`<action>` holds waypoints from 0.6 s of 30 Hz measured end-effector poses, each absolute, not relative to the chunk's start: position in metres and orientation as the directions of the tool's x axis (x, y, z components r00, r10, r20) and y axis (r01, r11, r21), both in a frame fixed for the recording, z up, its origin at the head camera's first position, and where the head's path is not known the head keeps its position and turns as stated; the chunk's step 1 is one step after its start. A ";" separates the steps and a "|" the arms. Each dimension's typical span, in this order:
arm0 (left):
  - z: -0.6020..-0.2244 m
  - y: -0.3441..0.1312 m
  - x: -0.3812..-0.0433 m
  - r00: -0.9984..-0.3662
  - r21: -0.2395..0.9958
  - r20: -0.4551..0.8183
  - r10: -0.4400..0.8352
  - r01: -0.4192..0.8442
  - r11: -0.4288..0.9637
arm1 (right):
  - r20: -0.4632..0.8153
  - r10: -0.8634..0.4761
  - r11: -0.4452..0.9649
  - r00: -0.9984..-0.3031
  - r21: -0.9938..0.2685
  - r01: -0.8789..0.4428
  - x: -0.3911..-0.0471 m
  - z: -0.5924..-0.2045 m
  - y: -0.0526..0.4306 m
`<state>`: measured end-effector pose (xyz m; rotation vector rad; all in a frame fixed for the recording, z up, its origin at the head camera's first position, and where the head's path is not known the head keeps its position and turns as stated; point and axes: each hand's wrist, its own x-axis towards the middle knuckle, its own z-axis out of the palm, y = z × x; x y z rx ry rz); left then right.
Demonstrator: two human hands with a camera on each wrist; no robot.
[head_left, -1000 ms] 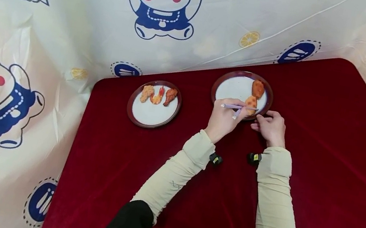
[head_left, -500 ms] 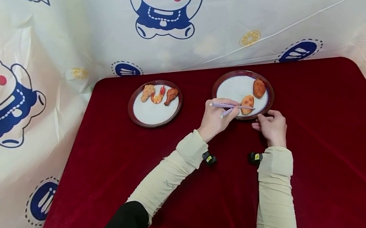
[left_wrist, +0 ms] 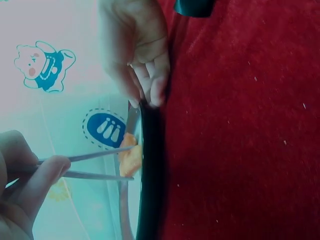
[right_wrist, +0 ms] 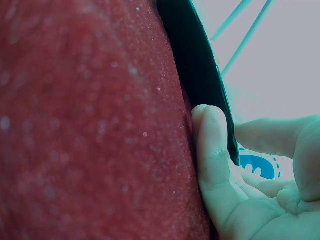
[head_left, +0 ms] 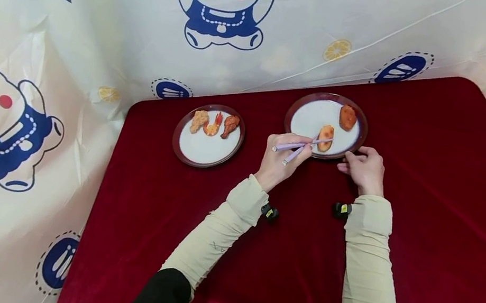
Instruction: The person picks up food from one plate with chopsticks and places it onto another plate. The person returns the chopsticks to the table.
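Observation:
My left hand (head_left: 279, 162) holds a pair of lavender chopsticks (head_left: 286, 146). Their tips are at a golden, brown-spotted oval food piece (head_left: 327, 131) on the right-hand plate. In the left wrist view the chopsticks (left_wrist: 100, 175) stand spread, one tip on either side of the golden piece (left_wrist: 131, 161). Whether they grip it I cannot tell. My right hand (head_left: 367, 172) pinches the brown rim of that plate (head_left: 289, 116) at its near right side; the right wrist view has thumb and fingers (right_wrist: 212, 135) on both sides of the rim. A darker orange-brown piece (head_left: 347, 118) lies farther back on the plate.
A second brown-rimmed plate (head_left: 199, 152) stands to the left, bearing a crumbed fried piece (head_left: 199, 121), a shrimp (head_left: 211, 127) and a drumstick (head_left: 230, 125). Dark red cloth (head_left: 291, 267) covers the table. A printed white curtain (head_left: 294, 20) hangs along the back and left.
The chopsticks and my left hand have shifted left and slightly toward me. The golden piece has moved left on the plate, away from the darker one. My right hand stays at the rim.

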<state>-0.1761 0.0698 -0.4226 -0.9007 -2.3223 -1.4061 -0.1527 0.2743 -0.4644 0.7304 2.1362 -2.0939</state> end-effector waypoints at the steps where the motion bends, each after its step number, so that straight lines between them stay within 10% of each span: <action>1: -0.422 0.069 -0.176 -0.761 0.691 0.532 0.372 0.644 0.328 | -0.365 0.284 -0.034 -0.887 -0.928 0.371 -0.152 -0.464 0.274; 9: -0.416 0.074 -0.171 -0.815 0.781 0.468 0.342 0.562 0.273 | -0.374 0.273 -0.039 -0.886 -0.925 0.378 -0.150 -0.464 0.276; 18: -0.412 0.076 -0.175 -0.972 0.984 0.072 0.224 0.106 0.144 | -0.362 0.279 -0.051 -0.889 -0.930 0.363 -0.152 -0.464 0.275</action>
